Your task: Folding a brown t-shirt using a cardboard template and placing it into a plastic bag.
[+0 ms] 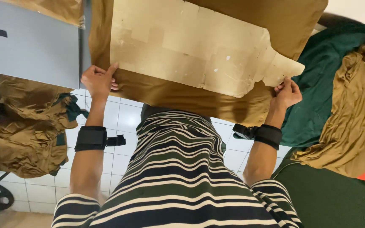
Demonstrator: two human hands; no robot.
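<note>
Striped shirt (pixel 178 169) fills the bottom, and above it the left hand (pixel 99 80) and right hand (pixel 287 93) each pinch an edge of the brown cloth (pixel 182 95) under a cardboard pattern (pixel 191 46) on the bench, seemingly lining them up.

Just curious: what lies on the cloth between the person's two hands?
In the head view, a pale cardboard pattern lies on brown fabric between left hand and right hand.

Left hand (pixel 99 80) and right hand (pixel 288 93) apart, fingers curled.
</note>
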